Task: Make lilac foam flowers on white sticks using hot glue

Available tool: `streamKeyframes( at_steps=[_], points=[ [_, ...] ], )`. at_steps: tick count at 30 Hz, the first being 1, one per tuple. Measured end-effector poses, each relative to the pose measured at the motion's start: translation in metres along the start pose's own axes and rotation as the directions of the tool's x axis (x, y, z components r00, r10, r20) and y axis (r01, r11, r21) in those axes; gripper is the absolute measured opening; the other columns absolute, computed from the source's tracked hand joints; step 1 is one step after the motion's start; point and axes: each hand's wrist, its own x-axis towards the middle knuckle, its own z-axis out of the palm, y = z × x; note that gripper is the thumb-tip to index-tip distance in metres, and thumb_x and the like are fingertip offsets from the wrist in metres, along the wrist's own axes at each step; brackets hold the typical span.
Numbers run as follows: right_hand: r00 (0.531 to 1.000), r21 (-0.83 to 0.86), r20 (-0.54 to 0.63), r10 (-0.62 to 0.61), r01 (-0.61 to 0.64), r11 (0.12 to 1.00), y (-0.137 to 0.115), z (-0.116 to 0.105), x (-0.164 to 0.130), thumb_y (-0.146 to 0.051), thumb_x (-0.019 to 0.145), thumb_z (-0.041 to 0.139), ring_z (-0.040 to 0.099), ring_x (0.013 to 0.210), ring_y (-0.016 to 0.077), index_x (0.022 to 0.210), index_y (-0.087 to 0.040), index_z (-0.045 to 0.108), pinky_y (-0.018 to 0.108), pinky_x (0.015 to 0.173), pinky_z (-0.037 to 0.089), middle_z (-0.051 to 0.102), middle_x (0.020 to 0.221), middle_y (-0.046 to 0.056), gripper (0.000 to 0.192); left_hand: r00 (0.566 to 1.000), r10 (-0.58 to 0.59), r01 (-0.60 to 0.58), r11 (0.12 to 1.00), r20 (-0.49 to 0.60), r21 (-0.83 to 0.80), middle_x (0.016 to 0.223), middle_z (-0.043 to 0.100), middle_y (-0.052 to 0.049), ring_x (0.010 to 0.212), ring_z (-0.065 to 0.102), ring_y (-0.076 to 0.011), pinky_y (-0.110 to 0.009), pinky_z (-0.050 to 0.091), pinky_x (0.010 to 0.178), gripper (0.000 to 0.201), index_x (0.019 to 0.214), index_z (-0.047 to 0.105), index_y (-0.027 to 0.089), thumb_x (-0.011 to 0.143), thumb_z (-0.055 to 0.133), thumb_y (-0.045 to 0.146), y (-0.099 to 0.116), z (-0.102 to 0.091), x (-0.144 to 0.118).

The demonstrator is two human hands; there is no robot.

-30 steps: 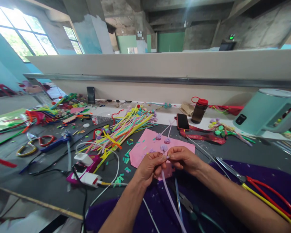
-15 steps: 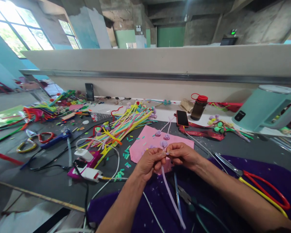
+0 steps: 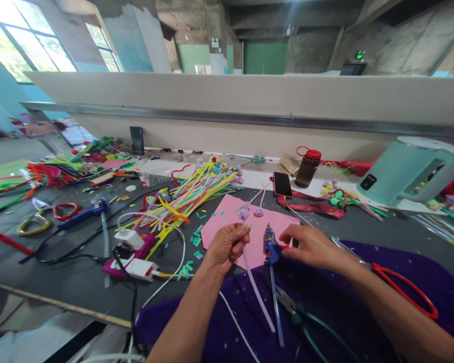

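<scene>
My left hand [image 3: 229,247] pinches a lilac pipe-cleaner flower just below its fuzzy head [image 3: 242,214]. The pale lilac stem [image 3: 258,297] hangs down out of the fist. My right hand [image 3: 312,246] is partly open, fingers curved and apart, beside a blue hot glue gun [image 3: 272,251]. Its fingertips are by the red trigger, and contact is hard to make out. A clear glue stick [image 3: 277,312] trails from the gun. Beneath the hands lies a pink sheet [image 3: 221,217], with another small lilac flower [image 3: 258,212] on it.
Dark-handled pliers [image 3: 297,312] and red-handled scissors [image 3: 404,290] lie on the purple cloth [image 3: 363,307]. A magenta power strip [image 3: 147,247] with white cables sits left, near a second blue glue gun [image 3: 85,214]. Behind are pipe-cleaner bundles [image 3: 200,194], a phone [image 3: 282,184], a bottle [image 3: 308,169] and a kettle [image 3: 404,171].
My right hand has let go of the flower stem and moved right to the glue gun, which now shows. My left hand has shifted slightly left with the flower.
</scene>
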Motion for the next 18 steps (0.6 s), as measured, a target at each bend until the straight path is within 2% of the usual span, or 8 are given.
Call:
streamKeyframes(
  at_steps=[2,4,7,10,12,15,17,18],
  points=[
    [0.998,-0.225,0.057,0.012,0.001,0.974,0.005,0.009,-0.009,-0.035,0.068,0.065,0.058,0.083,0.0234,0.102,-0.018,0.060,0.030,0.067,0.040,0.062,0.095,0.008,0.037,1.000,0.003,-0.003,1.000,0.013,-0.021,0.044,0.052,0.006,0.024,0.025,0.0020,-0.014,0.012,0.027,0.024,0.058,0.053,0.012,0.063,0.069,0.029,0.001,0.000,-0.001],
    [0.994,-0.356,0.107,0.031,0.009,0.934,0.008,0.018,-0.013,-0.034,0.065,0.067,0.057,0.087,0.0258,0.102,-0.019,0.059,0.031,0.068,0.039,0.061,0.096,0.009,0.041,1.000,0.019,-0.018,0.999,0.014,-0.043,0.047,0.055,0.005,0.025,0.026,0.0024,-0.014,0.013,0.027,0.023,0.059,0.053,0.012,0.063,0.069,0.027,0.001,-0.001,-0.001],
    [0.989,-0.430,0.135,0.058,0.005,0.903,0.009,0.028,-0.012,-0.032,0.065,0.065,0.057,0.084,0.0249,0.099,-0.019,0.059,0.029,0.064,0.037,0.060,0.094,0.008,0.037,0.999,0.044,-0.044,0.997,-0.002,-0.067,0.049,0.056,0.004,0.026,0.027,0.0026,-0.013,0.013,0.027,0.023,0.059,0.053,0.012,0.063,0.070,0.026,0.001,-0.003,-0.002],
    [0.989,-0.402,0.114,0.093,-0.040,0.915,0.009,0.028,-0.008,-0.026,0.065,0.060,0.057,0.074,0.0212,0.090,-0.018,0.060,0.027,0.059,0.035,0.061,0.087,0.006,0.027,0.998,0.057,-0.059,0.995,-0.025,-0.079,0.050,0.056,0.004,0.027,0.027,0.0025,-0.013,0.013,0.027,0.023,0.058,0.052,0.012,0.063,0.070,0.026,0.002,-0.004,-0.002],
    [0.991,-0.302,0.085,0.106,-0.076,0.950,0.011,0.022,-0.007,-0.023,0.065,0.058,0.056,0.069,0.0190,0.086,-0.018,0.060,0.027,0.058,0.034,0.061,0.082,0.005,0.021,0.997,0.065,-0.068,0.995,-0.039,-0.079,0.051,0.056,0.003,0.028,0.028,0.0024,-0.013,0.014,0.027,0.023,0.058,0.052,0.012,0.062,0.070,0.026,0.002,-0.004,-0.002],
    [0.994,0.007,0.049,0.097,-0.097,0.995,0.020,0.006,-0.008,-0.024,0.068,0.056,0.055,0.066,0.0178,0.085,-0.018,0.062,0.026,0.057,0.035,0.063,0.077,0.002,0.019,0.996,0.074,-0.078,0.994,-0.053,-0.071,0.050,0.055,0.003,0.028,0.026,0.0027,-0.014,0.013,0.028,0.023,0.056,0.053,0.011,0.062,0.070,0.026,0.002,-0.005,-0.002],
    [0.997,0.286,0.042,0.067,-0.076,0.955,0.025,-0.004,-0.009,-0.025,0.069,0.054,0.054,0.064,0.0172,0.090,-0.018,0.062,0.026,0.057,0.037,0.063,0.076,0.002,0.023,0.995,0.075,-0.079,0.995,-0.058,-0.063,0.044,0.050,0.005,0.027,0.025,0.0022,-0.014,0.012,0.028,0.023,0.056,0.054,0.011,0.062,0.069,0.027,0.001,-0.007,-0.002],
    [0.998,0.430,0.038,0.040,-0.052,0.901,0.026,-0.007,-0.010,-0.027,0.070,0.054,0.054,0.063,0.0170,0.095,-0.018,0.061,0.027,0.057,0.038,0.062,0.076,0.002,0.027,0.995,0.075,-0.078,0.995,-0.061,-0.056,0.040,0.047,0.006,0.027,0.024,0.0017,-0.014,0.012,0.028,0.023,0.055,0.055,0.011,0.063,0.069,0.027,0.001,-0.007,-0.001]
  ],
)
